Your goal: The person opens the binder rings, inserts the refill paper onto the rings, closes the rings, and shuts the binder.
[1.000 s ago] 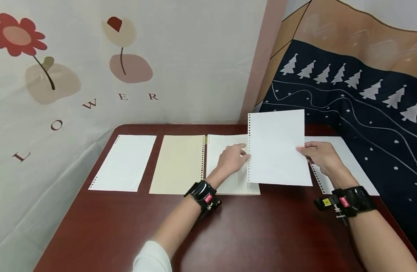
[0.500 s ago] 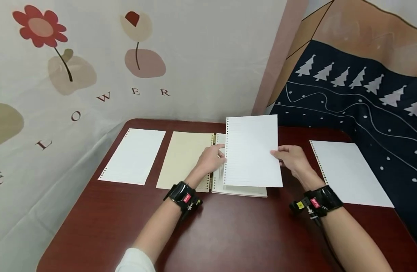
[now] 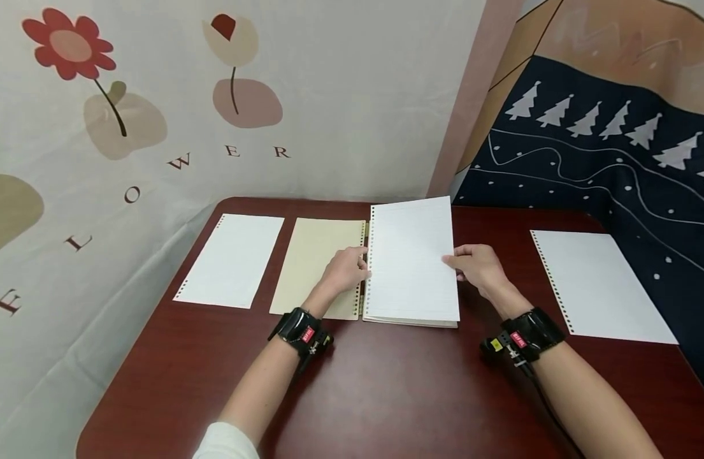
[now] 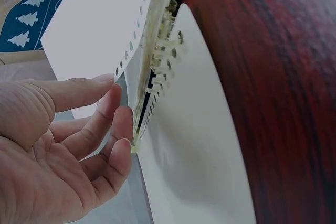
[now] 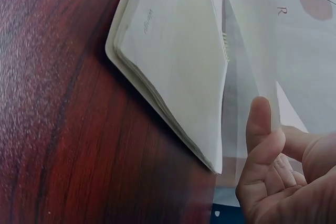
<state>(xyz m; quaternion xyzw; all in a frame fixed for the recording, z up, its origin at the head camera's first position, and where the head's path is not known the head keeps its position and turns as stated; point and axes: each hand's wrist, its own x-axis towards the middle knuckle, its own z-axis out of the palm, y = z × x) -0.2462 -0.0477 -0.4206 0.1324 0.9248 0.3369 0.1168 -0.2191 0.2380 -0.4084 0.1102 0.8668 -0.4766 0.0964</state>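
Note:
A lined loose-leaf sheet point(image 3: 411, 261) with a row of punched holes hangs tilted over the right half of an open ring-binder notebook point(image 3: 317, 268). My left hand point(image 3: 344, 271) pinches the sheet's holed edge between thumb and forefinger, close to the spine. At the opposite edge, my right hand point(image 3: 479, 271) holds it between thumb and fingers. In the left wrist view the binder rings point(image 4: 157, 80) stand up along the spine, and the sheet's holes are apart from them. The right wrist view shows the notebook's page stack point(image 5: 173, 61) below the raised sheet.
One loose punched sheet point(image 3: 231, 260) lies on the dark red table point(image 3: 386, 389) at the left. Another loose sheet point(image 3: 606, 287) lies at the right, beyond my right forearm. Printed cloths point(image 3: 352, 95) hang behind the table.
Both hands have carried the sheet leftward and down, from beside the notebook to over its right half. The loose sheet on the right is now fully uncovered. The head view has shifted slightly.

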